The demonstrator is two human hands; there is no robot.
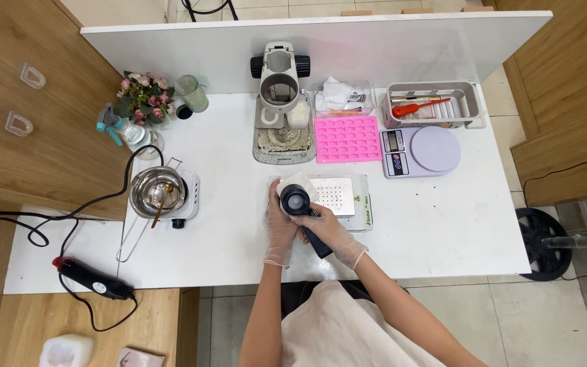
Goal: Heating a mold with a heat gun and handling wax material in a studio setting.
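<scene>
2 gloved hands, left hand (278, 221) and right hand (327, 231), clasp a black handheld tool (300, 211) over the metal plate (338, 197) (round head facing up). Steady grip near the head seems wise; scale (419, 151) sits beyond on the surface (443, 224).

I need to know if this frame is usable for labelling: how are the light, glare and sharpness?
Head view: even, bright overhead light with only soft shadows; the white table is nearly washed out; the metal bowl shows glare; both gloved hands, left hand and right hand, and the black tool are sharp; edges bend slightly.
</scene>
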